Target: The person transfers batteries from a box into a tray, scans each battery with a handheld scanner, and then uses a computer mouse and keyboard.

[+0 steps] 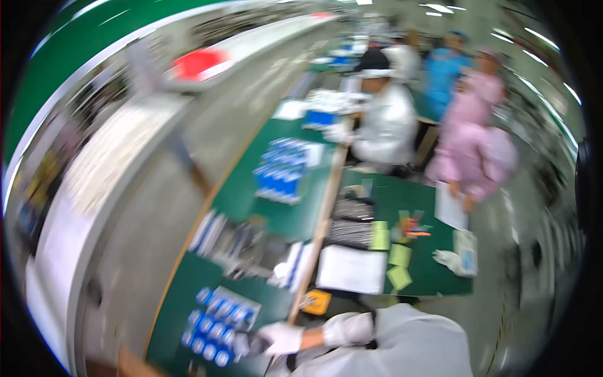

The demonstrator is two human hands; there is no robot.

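My right hand [281, 338], in a white glove with the wrist bare below the sleeve, reaches in from the lower right over the green bench. Its fingers are closed around something small and greyish that blur keeps me from making out. Right beside the fingertips lies a group of blue blocks with pale round tops [210, 333], set in rows. A second cluster of these blue blocks [227, 308] sits behind them on a pale tray. My left hand is out of the picture.
Metal fixtures [251, 245] stand farther up the bench [276, 308]. A yellow-orange object [316, 302] lies near its wooden edge. Beyond are white papers [352, 269], another blue batch [281, 169] and a co-worker in white [386, 119]. People in pink [471, 144] stand at right. A conveyor [119, 151] runs left.
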